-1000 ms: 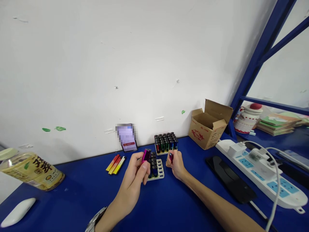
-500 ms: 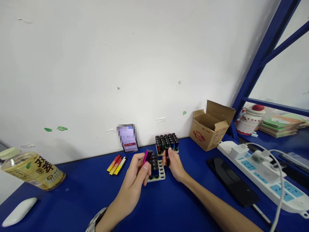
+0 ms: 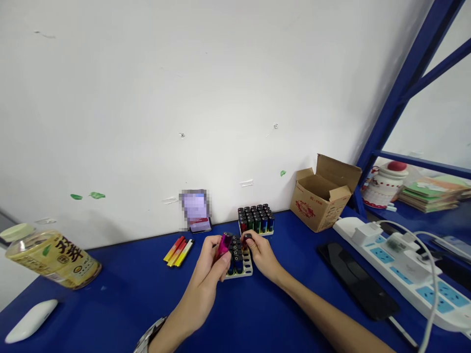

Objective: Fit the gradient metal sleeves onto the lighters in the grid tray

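My left hand (image 3: 206, 267) is shut on a magenta metallic lighter (image 3: 223, 246), which it holds tilted just above a cream plastic tray (image 3: 248, 268). My right hand (image 3: 260, 256) pinches a dark lighter with a reddish body (image 3: 246, 241) between its fingers, over the same tray's far end. That tray holds several dark-topped lighters (image 3: 235, 257) standing upright, partly hidden behind my hands. Farther back stands a dense block of multicoloured lighters (image 3: 256, 221) in another tray. Several loose red and yellow lighters (image 3: 178, 251) lie to the left of my hands.
The blue table (image 3: 121, 294) meets a white wall. On it are a cardboard box (image 3: 323, 196), a black phone (image 3: 356, 279), a white power strip with plugs (image 3: 397, 264), a lying plastic bottle (image 3: 51, 258) and a white mouse (image 3: 31, 321). A blue metal frame (image 3: 401, 93) stands at right.
My right hand has moved left over the near tray, its lighter now closer to the magenta one. My left hand has barely moved. The whole view has shifted slightly.
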The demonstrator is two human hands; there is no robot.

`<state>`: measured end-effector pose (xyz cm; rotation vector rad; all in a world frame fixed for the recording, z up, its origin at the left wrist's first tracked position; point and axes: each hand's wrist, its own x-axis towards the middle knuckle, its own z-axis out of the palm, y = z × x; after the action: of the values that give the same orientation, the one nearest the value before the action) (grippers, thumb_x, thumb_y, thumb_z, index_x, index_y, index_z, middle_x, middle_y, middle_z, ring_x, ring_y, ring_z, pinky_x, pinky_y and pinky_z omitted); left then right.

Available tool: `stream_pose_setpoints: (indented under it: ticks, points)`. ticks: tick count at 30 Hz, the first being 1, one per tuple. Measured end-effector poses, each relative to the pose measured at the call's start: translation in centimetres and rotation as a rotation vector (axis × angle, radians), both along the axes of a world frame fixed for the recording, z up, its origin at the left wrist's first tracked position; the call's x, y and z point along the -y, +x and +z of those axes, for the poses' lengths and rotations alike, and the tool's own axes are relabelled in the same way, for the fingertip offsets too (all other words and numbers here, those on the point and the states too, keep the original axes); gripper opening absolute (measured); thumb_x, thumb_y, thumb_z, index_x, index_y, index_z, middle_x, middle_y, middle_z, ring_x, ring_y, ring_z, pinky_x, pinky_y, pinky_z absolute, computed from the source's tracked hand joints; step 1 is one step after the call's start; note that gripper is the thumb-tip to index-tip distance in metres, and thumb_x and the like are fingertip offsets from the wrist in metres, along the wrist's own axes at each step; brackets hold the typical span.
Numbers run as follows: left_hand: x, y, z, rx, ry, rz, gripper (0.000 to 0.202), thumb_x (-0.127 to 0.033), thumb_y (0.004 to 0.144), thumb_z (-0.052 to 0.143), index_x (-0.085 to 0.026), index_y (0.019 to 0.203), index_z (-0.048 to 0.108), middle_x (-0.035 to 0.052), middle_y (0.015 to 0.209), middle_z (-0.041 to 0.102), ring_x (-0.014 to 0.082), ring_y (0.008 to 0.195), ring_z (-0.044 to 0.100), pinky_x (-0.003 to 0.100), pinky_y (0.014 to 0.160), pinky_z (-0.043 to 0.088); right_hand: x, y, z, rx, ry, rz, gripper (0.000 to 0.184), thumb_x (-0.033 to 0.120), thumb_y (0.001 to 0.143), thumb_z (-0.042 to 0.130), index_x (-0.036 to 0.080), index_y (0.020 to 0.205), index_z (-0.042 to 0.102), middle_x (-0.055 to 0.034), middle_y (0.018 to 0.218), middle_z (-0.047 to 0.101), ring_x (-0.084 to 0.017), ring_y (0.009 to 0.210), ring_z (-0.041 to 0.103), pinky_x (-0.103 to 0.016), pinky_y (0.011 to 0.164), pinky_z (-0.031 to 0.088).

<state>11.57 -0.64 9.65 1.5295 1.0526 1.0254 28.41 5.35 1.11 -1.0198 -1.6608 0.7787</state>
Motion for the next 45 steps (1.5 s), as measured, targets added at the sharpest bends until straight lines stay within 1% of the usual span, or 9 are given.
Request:
stream_pose_setpoints:
  ticks: [6, 12, 21, 24, 28, 31, 37, 42, 45]
  points:
    - [-0.6, -0.1, -0.3, -0.06, 0.02, 0.149, 0.042, -0.052, 0.081, 0.052, -0.021, 0.061, 0.033, -0.0081, 0.055, 0.025, 0.0071, 0.05, 0.023, 0.021, 0.046, 0.022, 0.6, -0.2, 0.4, 0.069, -0.11, -0.004, 0.04, 0.041, 0.094, 0.04, 0.017, 0.121, 0.056, -0.001, 0.068, 0.061, -0.018, 0.062, 0.055, -0.027, 0.06, 0.042]
    - [-0.5, 0.0, 0.3, -0.222, 0.136, 0.271, 0.036, -0.04, 0.068, 0.058, -0.022, 0.054, 0.032, -0.0078, 0.052, 0.027, 0.0065, 0.048, 0.025, 0.02, 0.045, 0.022, 0.7, -0.3, 0.7, -0.027, -0.153, 0.0, 0.035, 0.04, 0.091, 0.046, 0.018, 0.112, 0.063, -0.0022, 0.074, 0.064, -0.018, 0.064, 0.055, -0.028, 0.061, 0.043]
    - [-0.3, 0.0, 0.3, -0.256, 0.163, 0.316, 0.038, -0.041, 0.073, 0.057, -0.022, 0.055, 0.03, -0.0081, 0.052, 0.025, 0.007, 0.047, 0.026, 0.02, 0.044, 0.023, 0.7, -0.2, 0.2, -0.093, -0.153, 0.007, 0.027, 0.036, 0.09, 0.048, 0.02, 0.108, 0.059, -0.0052, 0.089, 0.067, -0.021, 0.082, 0.062, -0.031, 0.073, 0.047]
    - [-0.4, 0.1, 0.1, -0.262, 0.137, 0.336, 0.04, -0.047, 0.077, 0.056, -0.022, 0.058, 0.031, -0.0082, 0.053, 0.026, 0.0078, 0.049, 0.027, 0.021, 0.046, 0.025, 1.1, 0.0, 0.0, -0.167, -0.034, -0.039, 0.028, 0.033, 0.09, 0.045, 0.02, 0.113, 0.052, -0.0088, 0.104, 0.064, -0.022, 0.096, 0.06, -0.036, 0.085, 0.046]
    - [-0.1, 0.5, -0.1, -0.34, 0.12, 0.186, 0.028, -0.047, 0.088, 0.045, -0.022, 0.077, 0.048, -0.0068, 0.055, 0.039, 0.011, 0.049, 0.037, 0.023, 0.048, 0.029, 2.1, 0.2, 0.1, -0.17, 0.289, -0.154, 0.024, 0.037, 0.088, 0.041, 0.02, 0.102, 0.052, -0.008, 0.097, 0.057, -0.023, 0.092, 0.054, -0.039, 0.082, 0.043]
    - [0.5, 1.1, -0.1, -0.415, 0.173, 0.018, 0.024, -0.038, 0.093, 0.037, -0.022, 0.093, 0.055, 0.0, 0.071, 0.056, 0.0163, 0.064, 0.052, 0.028, 0.061, 0.04, 3.0, 0.0, 0.5, -0.117, 0.449, -0.112, 0.026, 0.044, 0.088, 0.041, 0.02, 0.092, 0.053, -0.0057, 0.086, 0.053, -0.022, 0.082, 0.051, -0.039, 0.074, 0.042]
    - [1.4, 1.6, -0.4, -0.51, 0.28, -0.112, 0.032, -0.03, 0.095, 0.033, -0.024, 0.116, 0.056, 0.0093, 0.104, 0.06, 0.0214, 0.093, 0.058, 0.035, 0.084, 0.047, 4.0, -1.3, 0.3, -0.212, 0.304, -0.075, 0.015, 0.03, 0.095, 0.037, 0.021, 0.088, 0.048, -0.0023, 0.078, 0.05, -0.016, 0.069, 0.048, -0.03, 0.063, 0.042]
    - [-0.9, -0.9, 0.2, -0.775, 0.598, 0.222, 0.03, -0.025, 0.091, 0.035, -0.017, 0.11, 0.057, 0.0132, 0.109, 0.059, 0.0268, 0.107, 0.052, 0.043, 0.096, 0.041, 3.0, -0.6, -0.3, -0.333, 0.252, -0.211, 0.015, 0.032, 0.096, 0.037, 0.021, 0.096, 0.048, -0.0038, 0.085, 0.054, -0.016, 0.074, 0.052, -0.03, 0.067, 0.044]
    - [-3.4, -3.7, 0.4, -1.154, 0.46, 0.41, 0.03, -0.023, 0.087, 0.035, -0.01, 0.103, 0.057, 0.0171, 0.099, 0.059, 0.032, 0.1, 0.053, 0.046, 0.088, 0.043, 2.1, 0.3, -0.7, -0.371, 0.214, -0.238, 0.016, 0.035, 0.096, 0.038, 0.022, 0.095, 0.046, -0.0014, 0.078, 0.052, -0.015, 0.067, 0.05, -0.028, 0.061, 0.043]
